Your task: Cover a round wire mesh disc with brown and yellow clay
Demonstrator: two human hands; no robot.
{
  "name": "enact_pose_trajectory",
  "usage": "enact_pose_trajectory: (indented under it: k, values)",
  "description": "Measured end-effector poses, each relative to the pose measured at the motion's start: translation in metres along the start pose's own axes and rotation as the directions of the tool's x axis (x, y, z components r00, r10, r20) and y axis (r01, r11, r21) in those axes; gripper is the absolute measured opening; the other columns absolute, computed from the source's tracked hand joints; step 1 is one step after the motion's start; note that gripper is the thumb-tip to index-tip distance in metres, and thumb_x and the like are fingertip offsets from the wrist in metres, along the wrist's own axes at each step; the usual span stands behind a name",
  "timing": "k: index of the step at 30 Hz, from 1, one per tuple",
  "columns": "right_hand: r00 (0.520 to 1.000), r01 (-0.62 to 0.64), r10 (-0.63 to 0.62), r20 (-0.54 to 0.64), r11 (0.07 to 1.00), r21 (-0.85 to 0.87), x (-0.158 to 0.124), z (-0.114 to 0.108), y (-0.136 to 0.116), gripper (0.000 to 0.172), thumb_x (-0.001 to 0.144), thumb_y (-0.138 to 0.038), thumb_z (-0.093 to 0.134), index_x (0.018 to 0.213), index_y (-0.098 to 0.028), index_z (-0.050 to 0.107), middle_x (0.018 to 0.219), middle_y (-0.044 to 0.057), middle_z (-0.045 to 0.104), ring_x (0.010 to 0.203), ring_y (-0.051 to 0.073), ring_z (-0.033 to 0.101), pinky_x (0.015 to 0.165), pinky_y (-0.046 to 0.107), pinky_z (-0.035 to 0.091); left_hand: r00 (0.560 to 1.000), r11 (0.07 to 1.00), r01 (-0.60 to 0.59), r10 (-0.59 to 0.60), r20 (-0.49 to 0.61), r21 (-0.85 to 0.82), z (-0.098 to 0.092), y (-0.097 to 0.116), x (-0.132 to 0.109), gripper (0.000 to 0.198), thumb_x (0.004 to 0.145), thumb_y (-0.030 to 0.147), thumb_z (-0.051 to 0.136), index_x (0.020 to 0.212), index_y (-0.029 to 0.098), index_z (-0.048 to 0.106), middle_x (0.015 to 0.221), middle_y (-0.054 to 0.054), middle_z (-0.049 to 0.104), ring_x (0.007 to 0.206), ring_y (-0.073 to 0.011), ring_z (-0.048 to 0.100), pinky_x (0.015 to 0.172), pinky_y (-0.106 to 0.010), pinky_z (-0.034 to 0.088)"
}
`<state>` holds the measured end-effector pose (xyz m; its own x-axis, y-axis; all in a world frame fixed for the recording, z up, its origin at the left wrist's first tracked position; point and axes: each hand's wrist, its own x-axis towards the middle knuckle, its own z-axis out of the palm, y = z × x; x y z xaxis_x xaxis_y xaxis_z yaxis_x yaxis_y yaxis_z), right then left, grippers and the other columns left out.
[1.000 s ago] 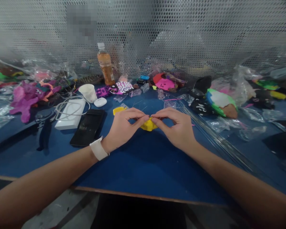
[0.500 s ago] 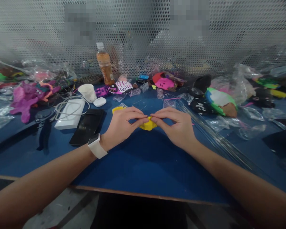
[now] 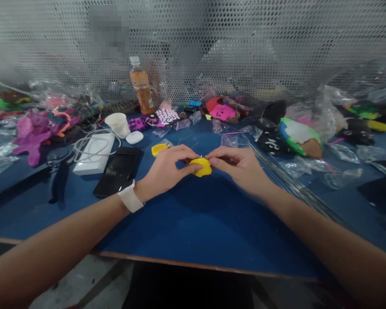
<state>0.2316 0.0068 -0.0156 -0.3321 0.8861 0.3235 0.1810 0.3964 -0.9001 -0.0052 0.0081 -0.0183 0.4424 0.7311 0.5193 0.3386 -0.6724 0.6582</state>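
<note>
Between my two hands, above the blue table [image 3: 193, 231], is a yellow piece of soft clay [image 3: 202, 168] with an uneven edge. My left hand [image 3: 170, 168] pinches its left side between thumb and fingers. At its upper right edge my right hand [image 3: 241, 167] is closed in a pinch, with the fingertips against the clay. A tiny shiny bit shows at the top of the clay, too small to name. Just beyond my left hand lies another yellow piece [image 3: 160, 149] on a clear wrapper.
Pliers [image 3: 58, 171], a black phone-like case [image 3: 117, 171], a white box with a cable [image 3: 94, 154] and a paper cup [image 3: 117, 124] stand left. A drink bottle [image 3: 142, 88] is behind. Thin metal wires [image 3: 286, 176] and a colourful clay shape [image 3: 300, 137] lie right.
The yellow clay has turned, so more of its flat face shows. My right fingertips have shifted slightly right, from its top to its edge. My left hand keeps its pinch.
</note>
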Motion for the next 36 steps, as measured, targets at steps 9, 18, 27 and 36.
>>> enact_pose_trajectory:
  k: [9,18,27,36]
  values:
    - [1.000,-0.010,0.011,-0.024,0.999,0.045,0.0022,0.0023,0.0052,0.019,0.087,-0.043,0.084,0.096,-0.026,0.083,0.093,0.003,0.082,0.082,0.020,0.077,0.075,0.034,0.065,0.993,0.996,0.089,-0.087,0.076,-0.025,0.0006,-0.0027,0.0007,0.021,0.090,0.030,0.083,0.107,0.020,0.077,0.108,-0.005,0.077,0.093,-0.0177,0.070,0.082,-0.028,0.055]
    - [0.993,0.111,-0.112,-0.030,0.993,-0.048,-0.0017,0.0018,0.0075,0.012,0.095,-0.035,0.076,0.099,-0.026,0.083,0.096,0.004,0.079,0.085,0.019,0.074,0.075,0.035,0.062,0.989,0.992,0.126,-0.124,0.082,-0.015,0.0022,-0.0002,0.0017,0.021,0.092,0.033,0.081,0.106,0.019,0.076,0.104,-0.005,0.078,0.090,-0.0179,0.070,0.081,-0.029,0.054]
    - [0.955,0.245,-0.285,-0.079,0.912,-0.328,-0.0036,0.0037,0.0047,0.009,0.091,-0.027,0.082,0.099,-0.027,0.085,0.099,0.003,0.082,0.088,0.020,0.076,0.081,0.037,0.062,0.981,0.987,0.158,-0.161,0.107,0.038,0.0025,0.0026,0.0020,0.024,0.093,0.039,0.079,0.103,0.018,0.076,0.097,-0.003,0.076,0.083,-0.0158,0.065,0.074,-0.027,0.049]
    - [0.995,0.092,-0.088,0.036,0.989,-0.116,-0.0064,0.0048,0.0044,0.042,0.083,-0.039,0.088,0.120,-0.023,0.075,0.108,0.005,0.080,0.091,0.021,0.077,0.085,0.038,0.065,0.976,0.971,0.217,-0.218,0.010,-0.095,0.0045,0.0058,0.0011,0.020,0.095,0.037,0.077,0.102,0.018,0.079,0.092,-0.003,0.077,0.080,-0.0149,0.066,0.071,-0.026,0.050]
